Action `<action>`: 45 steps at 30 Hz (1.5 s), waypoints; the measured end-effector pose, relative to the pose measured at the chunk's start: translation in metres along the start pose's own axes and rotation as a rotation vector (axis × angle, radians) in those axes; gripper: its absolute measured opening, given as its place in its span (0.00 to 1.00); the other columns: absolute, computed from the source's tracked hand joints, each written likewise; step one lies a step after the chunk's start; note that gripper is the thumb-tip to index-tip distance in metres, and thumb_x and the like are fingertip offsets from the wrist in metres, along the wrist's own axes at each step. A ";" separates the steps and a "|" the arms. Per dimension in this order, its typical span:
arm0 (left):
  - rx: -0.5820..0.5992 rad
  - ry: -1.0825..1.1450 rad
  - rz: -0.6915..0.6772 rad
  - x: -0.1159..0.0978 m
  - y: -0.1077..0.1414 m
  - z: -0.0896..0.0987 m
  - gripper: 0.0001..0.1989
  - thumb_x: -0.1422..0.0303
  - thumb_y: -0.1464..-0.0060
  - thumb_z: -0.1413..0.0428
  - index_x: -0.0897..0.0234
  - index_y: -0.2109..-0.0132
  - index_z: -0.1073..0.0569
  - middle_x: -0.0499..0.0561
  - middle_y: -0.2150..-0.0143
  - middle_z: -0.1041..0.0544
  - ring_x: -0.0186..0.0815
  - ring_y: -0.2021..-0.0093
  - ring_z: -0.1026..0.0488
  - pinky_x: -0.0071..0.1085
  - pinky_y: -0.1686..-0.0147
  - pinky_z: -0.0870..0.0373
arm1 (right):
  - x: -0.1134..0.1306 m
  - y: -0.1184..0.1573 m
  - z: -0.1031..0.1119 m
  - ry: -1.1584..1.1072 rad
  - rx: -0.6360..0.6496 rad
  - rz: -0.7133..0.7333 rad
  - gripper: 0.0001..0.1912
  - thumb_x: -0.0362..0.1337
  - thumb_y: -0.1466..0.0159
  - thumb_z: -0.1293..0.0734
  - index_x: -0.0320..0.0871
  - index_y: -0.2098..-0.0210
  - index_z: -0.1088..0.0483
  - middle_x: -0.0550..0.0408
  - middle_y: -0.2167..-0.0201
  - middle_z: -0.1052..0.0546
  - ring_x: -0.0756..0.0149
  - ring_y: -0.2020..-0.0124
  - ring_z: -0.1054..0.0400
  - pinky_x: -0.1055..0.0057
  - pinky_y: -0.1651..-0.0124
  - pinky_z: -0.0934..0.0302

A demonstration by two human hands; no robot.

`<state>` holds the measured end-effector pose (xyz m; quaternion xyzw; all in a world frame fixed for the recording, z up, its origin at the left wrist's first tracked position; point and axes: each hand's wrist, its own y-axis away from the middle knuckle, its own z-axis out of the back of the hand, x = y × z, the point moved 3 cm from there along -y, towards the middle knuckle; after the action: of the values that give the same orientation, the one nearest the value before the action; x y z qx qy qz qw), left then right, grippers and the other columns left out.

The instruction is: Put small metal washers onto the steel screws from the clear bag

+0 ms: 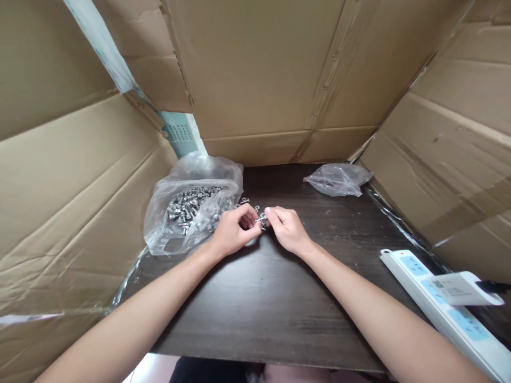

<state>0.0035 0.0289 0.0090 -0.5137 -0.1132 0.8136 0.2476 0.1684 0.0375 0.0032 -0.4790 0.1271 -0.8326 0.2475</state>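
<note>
My left hand (235, 231) and my right hand (288, 230) meet over the middle of the dark table. Between their fingertips is a small silver bolt (260, 218). Left thumb and fingers are curled round one end of it. The right thumb and forefinger pinch at its other end, where a nut or washer may sit, too small to make out. A few loose bolts and nuts (245, 201) lie on the table just behind the hands. Left of them, a clear plastic bag (159, 199) lies open with many metal bolts (191, 205) in it.
Another clear plastic bag (339, 178) lies at the back right of the table (259, 303). A white power strip (435, 303) with a plugged-in white adapter (459, 288) runs along the right side. Cardboard walls (263, 69) enclose the back and both sides.
</note>
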 end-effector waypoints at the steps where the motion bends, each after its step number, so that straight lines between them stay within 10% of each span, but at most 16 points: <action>1: -0.005 -0.008 0.004 0.000 0.000 0.000 0.03 0.71 0.47 0.41 0.65 0.65 0.28 0.45 0.73 0.25 0.28 0.73 0.28 0.22 0.70 0.30 | 0.000 0.000 0.001 -0.009 -0.010 -0.005 0.24 0.44 0.26 0.45 0.44 0.78 0.40 0.56 0.78 0.32 0.67 0.75 0.39 0.69 0.67 0.47; 15: 0.005 -0.091 0.034 0.001 -0.001 0.002 0.03 0.70 0.46 0.42 0.64 0.66 0.29 0.45 0.73 0.26 0.29 0.73 0.29 0.24 0.70 0.33 | -0.004 0.000 0.001 -0.050 0.030 -0.050 0.06 0.33 0.38 0.38 0.43 0.69 0.29 0.56 0.75 0.27 0.67 0.74 0.36 0.70 0.69 0.43; 45: 0.081 -0.106 -0.070 -0.002 0.002 -0.002 0.02 0.71 0.44 0.42 0.64 0.66 0.28 0.46 0.72 0.25 0.28 0.72 0.30 0.24 0.70 0.33 | -0.001 0.000 0.002 -0.035 0.026 -0.047 0.14 0.40 0.30 0.40 0.43 0.71 0.34 0.56 0.74 0.29 0.66 0.71 0.36 0.69 0.65 0.44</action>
<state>0.0052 0.0260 0.0089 -0.4552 -0.1110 0.8344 0.2902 0.1700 0.0381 0.0038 -0.4929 0.1006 -0.8314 0.2361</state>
